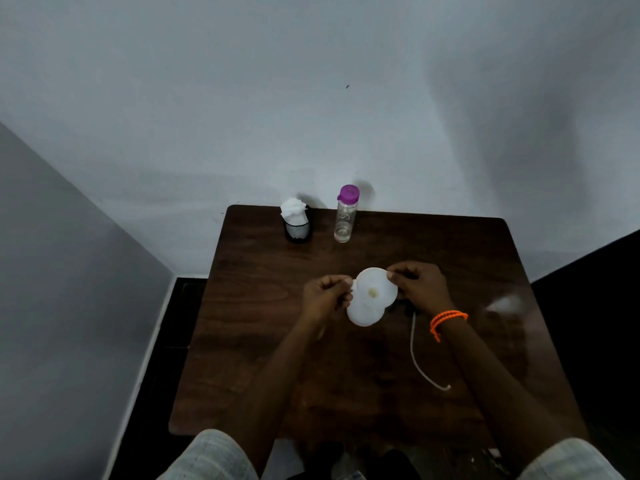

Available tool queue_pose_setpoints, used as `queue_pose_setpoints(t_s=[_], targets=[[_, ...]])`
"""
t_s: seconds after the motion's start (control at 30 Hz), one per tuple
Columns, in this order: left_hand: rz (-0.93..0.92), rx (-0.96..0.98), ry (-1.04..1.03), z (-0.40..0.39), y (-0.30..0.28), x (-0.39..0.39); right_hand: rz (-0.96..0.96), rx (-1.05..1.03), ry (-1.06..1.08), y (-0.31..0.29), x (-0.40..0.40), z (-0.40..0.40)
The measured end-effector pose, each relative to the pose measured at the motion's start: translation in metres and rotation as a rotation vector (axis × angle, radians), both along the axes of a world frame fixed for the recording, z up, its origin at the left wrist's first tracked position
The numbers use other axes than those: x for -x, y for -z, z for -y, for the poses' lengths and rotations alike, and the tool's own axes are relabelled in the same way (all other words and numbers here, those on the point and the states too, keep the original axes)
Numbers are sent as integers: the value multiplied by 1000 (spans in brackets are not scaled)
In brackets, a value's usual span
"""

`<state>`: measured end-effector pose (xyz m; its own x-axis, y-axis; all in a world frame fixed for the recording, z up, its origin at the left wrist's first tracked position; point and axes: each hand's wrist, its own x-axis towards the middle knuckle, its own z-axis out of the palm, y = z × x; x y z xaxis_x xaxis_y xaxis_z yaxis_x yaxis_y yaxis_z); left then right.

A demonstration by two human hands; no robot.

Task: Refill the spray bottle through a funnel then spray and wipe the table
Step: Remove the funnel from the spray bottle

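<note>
Head camera looks down on the dark wooden counter, and it's the biggest thing in play: it sits tucked into a wall corner, far edge against the wall, left edge dropping off to the floor, near edge right at the person's lap. Open room lies across the near half and out to the right; the back strip is where things stand.

Back there, the clear bottle with a purple cap stands upright, cap on, just beside the black mesh cup stuffed with white tissue. Both sit near the far edge, well apart from the hands. A careless reach over could tip that tall, narrow bottle.

Centre stage: the white funnel sits over the white spray bottle, mouth up. The left hand pinches the funnel's rim at one side, the right hand pinches it at the other, fingers curled. Whether the spout is fully seated I cannot tell. My worry: if it sits crooked, poured water would run down the outside, or the light bottle could topple once both hands let go.

Smallest hazard: the white dip tube trails across the counter toward the near edge, with a dark spray head seemingly under the right wrist. A sweeping forearm could drag it off.
</note>
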<state>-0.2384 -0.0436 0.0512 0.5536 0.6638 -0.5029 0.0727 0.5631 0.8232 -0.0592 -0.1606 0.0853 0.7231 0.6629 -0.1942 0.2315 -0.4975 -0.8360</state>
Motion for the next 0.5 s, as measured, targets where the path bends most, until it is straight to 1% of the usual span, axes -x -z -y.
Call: queue_pose_setpoints(t_s=[0.17,0.33,0.5], targets=[[19,-76,-13,0,-13,-5,-45,-53,56,3,-5,1],[-59,-60,46,-1,-13,-6,-93,22,45,8,-3,1],[-58,-57,39,-6,-20,-10,-106,-19,67,8,-6,-2]])
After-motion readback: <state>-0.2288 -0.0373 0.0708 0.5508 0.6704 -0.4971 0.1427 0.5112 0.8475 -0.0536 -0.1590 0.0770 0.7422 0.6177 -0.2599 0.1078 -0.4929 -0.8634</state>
